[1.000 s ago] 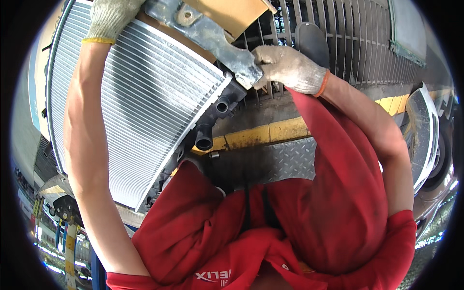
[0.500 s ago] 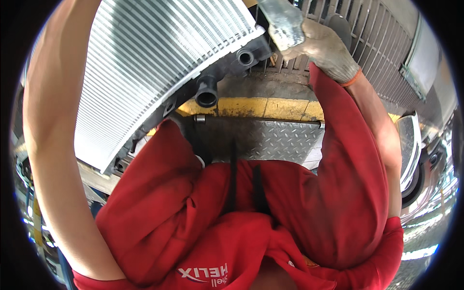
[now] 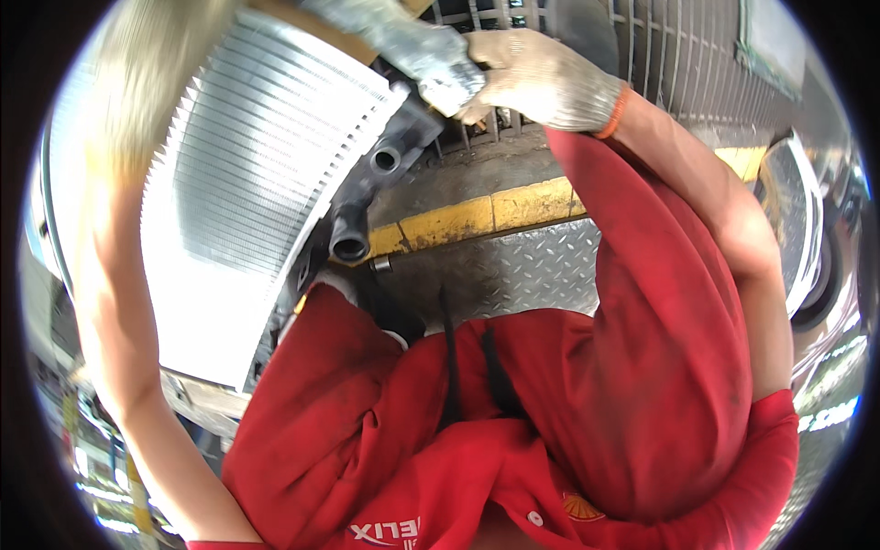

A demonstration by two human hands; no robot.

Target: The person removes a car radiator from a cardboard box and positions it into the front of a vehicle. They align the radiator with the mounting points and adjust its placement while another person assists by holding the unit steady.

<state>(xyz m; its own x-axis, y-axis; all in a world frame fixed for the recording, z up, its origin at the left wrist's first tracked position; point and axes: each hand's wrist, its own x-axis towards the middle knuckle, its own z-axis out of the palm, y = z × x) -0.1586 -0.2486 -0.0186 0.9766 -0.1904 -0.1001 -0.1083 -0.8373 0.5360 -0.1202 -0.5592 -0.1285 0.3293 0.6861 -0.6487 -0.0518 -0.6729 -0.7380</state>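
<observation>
A large radiator (image 3: pixel 247 211) with silver fins is held up in front of me, tilted, filling the left half of the view. Its black side tank (image 3: pixel 367 192) carries two round pipe stubs, the lower stub (image 3: pixel 349 246) pointing at me. My right hand (image 3: pixel 541 78), in a white knit glove, grips a grey metal bracket (image 3: pixel 412 46) at the radiator's upper corner. My bare left forearm (image 3: pixel 119 302) runs up along the radiator's left edge. It is blurred, and its hand is lost past the top rim.
Below me are my red overalls (image 3: pixel 568 394), a diamond-plate metal floor (image 3: pixel 513 275) and a yellow painted strip (image 3: pixel 477 215). A dark metal grate (image 3: pixel 660 55) lies beyond the strip. A curved pale panel (image 3: pixel 788 220) sits at the right.
The radiator has swung and tilted while my right hand kept its grip on the bracket. My gloved left hand, seen at the top left a second ago, has gone out of the picture.
</observation>
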